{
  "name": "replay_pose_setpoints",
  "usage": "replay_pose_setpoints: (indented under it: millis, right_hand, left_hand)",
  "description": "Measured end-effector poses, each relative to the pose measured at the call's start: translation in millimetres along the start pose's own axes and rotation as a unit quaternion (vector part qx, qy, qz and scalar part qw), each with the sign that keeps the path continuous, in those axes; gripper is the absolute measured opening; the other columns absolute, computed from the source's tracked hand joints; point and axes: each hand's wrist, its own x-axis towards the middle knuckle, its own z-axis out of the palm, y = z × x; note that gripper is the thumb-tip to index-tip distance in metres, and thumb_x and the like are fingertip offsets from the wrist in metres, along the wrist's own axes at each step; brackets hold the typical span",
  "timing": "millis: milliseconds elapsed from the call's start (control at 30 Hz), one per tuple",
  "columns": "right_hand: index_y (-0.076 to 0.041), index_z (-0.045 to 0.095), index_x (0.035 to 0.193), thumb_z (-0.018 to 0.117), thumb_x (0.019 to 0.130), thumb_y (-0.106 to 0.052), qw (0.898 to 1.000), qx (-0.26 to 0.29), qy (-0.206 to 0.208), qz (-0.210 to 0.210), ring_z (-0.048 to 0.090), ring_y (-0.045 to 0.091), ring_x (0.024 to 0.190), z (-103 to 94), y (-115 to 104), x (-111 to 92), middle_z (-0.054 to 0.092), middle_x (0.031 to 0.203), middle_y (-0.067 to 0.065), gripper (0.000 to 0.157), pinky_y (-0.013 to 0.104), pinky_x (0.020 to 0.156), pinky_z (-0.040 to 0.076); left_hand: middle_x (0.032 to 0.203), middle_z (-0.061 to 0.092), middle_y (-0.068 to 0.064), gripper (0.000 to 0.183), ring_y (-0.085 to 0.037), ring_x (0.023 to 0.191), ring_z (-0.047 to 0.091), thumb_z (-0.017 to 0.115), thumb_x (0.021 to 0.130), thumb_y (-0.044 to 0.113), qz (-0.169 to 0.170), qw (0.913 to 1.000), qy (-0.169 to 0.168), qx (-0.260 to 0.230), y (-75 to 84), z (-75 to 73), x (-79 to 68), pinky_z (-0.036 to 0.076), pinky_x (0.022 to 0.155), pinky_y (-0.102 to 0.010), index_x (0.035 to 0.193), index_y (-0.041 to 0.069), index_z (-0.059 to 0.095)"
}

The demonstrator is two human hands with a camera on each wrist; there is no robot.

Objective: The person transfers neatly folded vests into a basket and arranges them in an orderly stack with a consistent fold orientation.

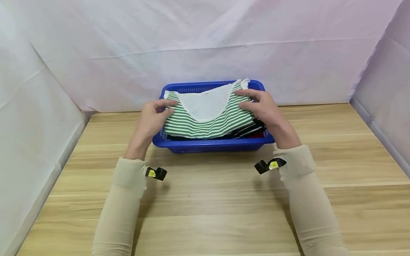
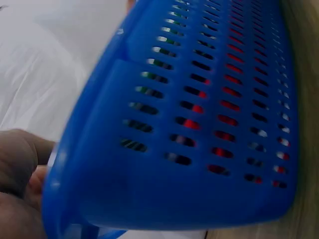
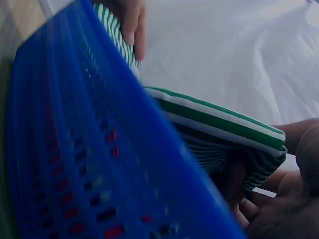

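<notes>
A folded green-and-white striped shirt (image 1: 208,123) with a wide white neckline lies on top of other folded clothes in a blue plastic basket (image 1: 214,145). At the shirt's left side, my left hand (image 1: 153,119) holds the edge, with thumb and forefinger over the stripes; its other fingers are hidden in the head view. My right hand (image 1: 264,107) grips the opposite edge. The right wrist view shows that striped edge (image 3: 219,119) raised above the rim, with fingers under it. In the left wrist view, the left hand (image 2: 20,179) is partly cut off beside the rim.
Beneath the shirt, dark striped cloth (image 1: 248,129) and some red cloth show inside the basket. The basket stands on a wooden table (image 1: 214,218) near its back edge. White sheets (image 1: 194,29) hang behind and along both sides.
</notes>
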Motion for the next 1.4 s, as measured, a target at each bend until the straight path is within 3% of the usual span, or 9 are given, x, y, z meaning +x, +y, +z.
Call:
replay_pose_setpoints:
  millis: [100, 233, 400, 767, 867, 967, 1133, 1233, 1400]
  right_hand:
    - [-0.008, 0.057, 0.148, 0.063, 0.099, -0.011, 0.998, -0.061, -0.005, 0.000, 0.041, 0.004, 0.065, -6.6, 9, 3, 0.043, 0.161, 0.011, 0.049, 0.024, 0.063, 0.041]
    - [-0.009, 0.062, 0.143, 0.059, 0.095, -0.005, 0.988, -0.156, 0.017, -0.005, 0.029, 0.005, 0.051, -4.6, 16, 9, 0.052, 0.154, 0.016, 0.048, 0.025, 0.054, 0.033]
    - [-0.011, 0.063, 0.142, 0.051, 0.091, -0.001, 0.966, -0.254, 0.042, 0.000, 0.018, 0.013, 0.046, 5.1, 19, 14, 0.063, 0.140, 0.017, 0.053, 0.029, 0.047, 0.025]
    - [-0.010, 0.062, 0.143, 0.053, 0.090, -0.010, 0.926, -0.370, 0.077, 0.009, 0.041, 0.024, 0.060, 10.3, 24, 12, 0.053, 0.153, 0.018, 0.053, 0.037, 0.055, 0.035]
    - [-0.010, 0.060, 0.145, 0.056, 0.093, -0.019, 0.911, -0.407, 0.056, 0.024, 0.063, 0.037, 0.097, 11.3, 22, 13, 0.050, 0.155, 0.020, 0.052, 0.051, 0.076, 0.051]
    - [-0.008, 0.060, 0.144, 0.058, 0.095, -0.023, 0.907, -0.417, 0.058, 0.026, 0.054, 0.044, 0.132, 12.7, 21, 14, 0.051, 0.154, 0.022, 0.052, 0.061, 0.098, 0.049]
    - [-0.007, 0.062, 0.142, 0.054, 0.095, -0.019, 0.913, -0.403, 0.067, 0.020, 0.058, 0.035, 0.085, 16.0, 23, 13, 0.056, 0.149, 0.022, 0.049, 0.047, 0.069, 0.047]
    - [-0.008, 0.064, 0.141, 0.050, 0.095, -0.016, 0.917, -0.392, 0.070, 0.016, 0.034, 0.023, 0.061, 18.0, 24, 13, 0.059, 0.146, 0.020, 0.049, 0.037, 0.055, 0.032]
    - [-0.009, 0.065, 0.139, 0.049, 0.097, -0.018, 0.914, -0.399, 0.068, 0.014, 0.036, 0.022, 0.062, 20.2, 22, 14, 0.060, 0.145, 0.018, 0.047, 0.035, 0.055, 0.032]
  left_hand:
    - [0.147, 0.060, -0.013, 0.043, -0.020, 0.089, 0.055, 0.064, 0.101, 0.016, 0.029, 0.9934, -0.042, 0.102, -0.8, 5.9, -0.8, 0.044, 0.073, -0.028, 0.144, 0.008, 0.061]
    - [0.143, 0.059, -0.018, 0.059, -0.025, 0.083, 0.055, 0.067, 0.099, 0.021, 0.071, 0.9621, -0.072, 0.254, -0.2, 12.8, -2.2, 0.044, 0.071, -0.037, 0.153, 0.008, 0.049]
    - [0.152, 0.051, -0.021, 0.064, -0.035, 0.113, 0.062, 0.064, 0.101, 0.024, 0.074, 0.9311, -0.074, 0.350, 0.6, 18.6, -2.3, 0.052, 0.084, -0.049, 0.158, 0.008, 0.041]
    - [0.167, 0.031, -0.018, 0.070, -0.036, 0.117, 0.062, 0.058, 0.103, 0.021, 0.075, 0.9223, -0.089, 0.369, -0.9, 25.2, -4.8, 0.051, 0.077, -0.047, 0.165, 0.013, 0.026]
    - [0.164, 0.037, -0.018, 0.062, -0.040, 0.134, 0.055, 0.059, 0.101, 0.019, 0.074, 0.9223, -0.087, 0.369, 0.2, 25.1, -4.2, 0.051, 0.094, -0.057, 0.160, 0.013, 0.039]
    - [0.168, 0.031, -0.017, 0.058, -0.036, 0.107, 0.066, 0.059, 0.100, 0.019, 0.077, 0.9217, -0.078, 0.372, 0.7, 24.7, -3.7, 0.055, 0.081, -0.051, 0.156, 0.013, 0.046]
    - [0.175, 0.013, -0.010, 0.057, -0.021, 0.053, 0.044, 0.059, 0.099, 0.018, 0.088, 0.9147, -0.086, 0.385, 1.0, 23.4, -5.9, 0.039, 0.051, -0.033, 0.154, 0.010, 0.049]
    - [0.168, 0.036, -0.008, 0.047, -0.023, 0.066, 0.057, 0.056, 0.100, 0.017, 0.093, 0.9083, -0.101, 0.395, 1.1, 22.5, -8.1, 0.043, 0.056, -0.036, 0.147, 0.009, 0.059]
    - [0.120, 0.075, -0.006, 0.037, -0.026, 0.087, 0.063, 0.053, 0.102, 0.021, 0.082, 0.9046, -0.109, 0.404, 1.4, 22.9, -9.7, 0.046, 0.065, -0.041, 0.135, 0.015, 0.069]
